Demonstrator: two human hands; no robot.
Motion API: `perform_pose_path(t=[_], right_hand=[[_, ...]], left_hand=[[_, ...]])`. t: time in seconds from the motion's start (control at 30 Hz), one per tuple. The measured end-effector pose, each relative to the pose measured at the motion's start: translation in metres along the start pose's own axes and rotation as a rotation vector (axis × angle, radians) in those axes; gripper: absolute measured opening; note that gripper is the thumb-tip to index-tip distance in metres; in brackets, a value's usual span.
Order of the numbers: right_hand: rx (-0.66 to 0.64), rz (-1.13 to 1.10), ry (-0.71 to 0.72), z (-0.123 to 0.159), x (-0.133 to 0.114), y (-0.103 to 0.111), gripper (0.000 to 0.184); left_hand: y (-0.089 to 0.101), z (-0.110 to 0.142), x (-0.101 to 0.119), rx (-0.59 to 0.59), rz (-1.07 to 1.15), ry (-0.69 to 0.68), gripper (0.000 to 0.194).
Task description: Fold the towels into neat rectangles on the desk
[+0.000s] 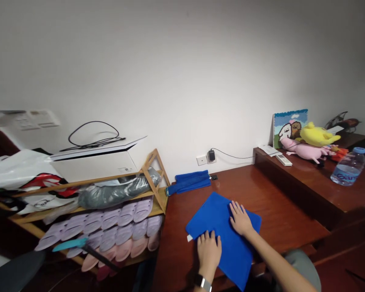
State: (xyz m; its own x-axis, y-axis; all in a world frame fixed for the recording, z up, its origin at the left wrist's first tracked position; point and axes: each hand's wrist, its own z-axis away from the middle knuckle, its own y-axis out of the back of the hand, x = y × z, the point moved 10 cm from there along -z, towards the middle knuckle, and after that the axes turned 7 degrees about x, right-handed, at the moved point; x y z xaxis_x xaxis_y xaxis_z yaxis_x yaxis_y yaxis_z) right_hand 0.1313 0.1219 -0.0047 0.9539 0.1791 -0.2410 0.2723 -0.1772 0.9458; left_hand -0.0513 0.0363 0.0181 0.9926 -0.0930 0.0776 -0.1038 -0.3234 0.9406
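Observation:
A blue cloth (231, 251) with a small white tag at its left edge lies spread at an angle on the brown wooden desk (280, 219). Its near corner reaches down over the desk's front side. My left hand (209, 251), with a watch at the wrist, rests on the cloth's left part, palm down with fingers stretched out. Flat on the upper right part of the cloth lies my right hand (241, 219), fingers extended. Neither hand grips the fabric. Behind, near the wall, sits a folded blue cloth (192, 181).
Left of the desk stands a wooden rack (158, 190) with several slippers (124, 231) and a white box (94, 166). On the raised right shelf are a water bottle (348, 170), plush toys (318, 136), and a remote (284, 159). A plugged-in charger (212, 155) trails a cable along the wall.

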Motion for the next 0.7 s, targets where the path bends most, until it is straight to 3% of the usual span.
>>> perform_pose_path(t=[0.07, 0.13, 0.2, 0.3, 0.43, 0.57, 0.63, 0.7], right_hand=[[0.08, 0.043, -0.206, 0.024, 0.01, -0.009, 0.071], [0.08, 0.062, -0.33, 0.048, 0.015, -0.022, 0.075], [0.058, 0.063, -0.351, 0.062, 0.015, -0.029, 0.078], [0.019, 0.043, -0.307, 0.059, 0.02, -0.026, 0.08], [-0.058, -0.044, -0.073, 0.027, 0.019, -0.012, 0.079], [-0.147, -0.147, 0.202, 0.001, 0.012, -0.003, 0.072], [-0.116, -0.145, 0.177, -0.009, 0.024, 0.001, 0.069], [-0.072, -0.103, 0.064, -0.016, 0.044, 0.002, 0.07]], left_hand=[[0.011, -0.008, 0.005, 0.074, 0.065, -0.108, 0.047], [0.017, -0.026, 0.008, 0.099, 0.131, -0.227, 0.046], [0.011, -0.046, 0.006, 0.037, 0.159, -0.3, 0.049], [-0.012, -0.059, -0.009, -0.104, 0.13, -0.268, 0.057], [-0.028, -0.025, -0.03, -0.094, 0.034, -0.069, 0.06], [-0.024, 0.027, -0.033, -0.019, -0.01, 0.046, 0.061], [-0.014, 0.034, -0.031, 0.016, 0.012, 0.02, 0.059], [-0.004, 0.027, -0.03, 0.042, 0.041, -0.046, 0.057]])
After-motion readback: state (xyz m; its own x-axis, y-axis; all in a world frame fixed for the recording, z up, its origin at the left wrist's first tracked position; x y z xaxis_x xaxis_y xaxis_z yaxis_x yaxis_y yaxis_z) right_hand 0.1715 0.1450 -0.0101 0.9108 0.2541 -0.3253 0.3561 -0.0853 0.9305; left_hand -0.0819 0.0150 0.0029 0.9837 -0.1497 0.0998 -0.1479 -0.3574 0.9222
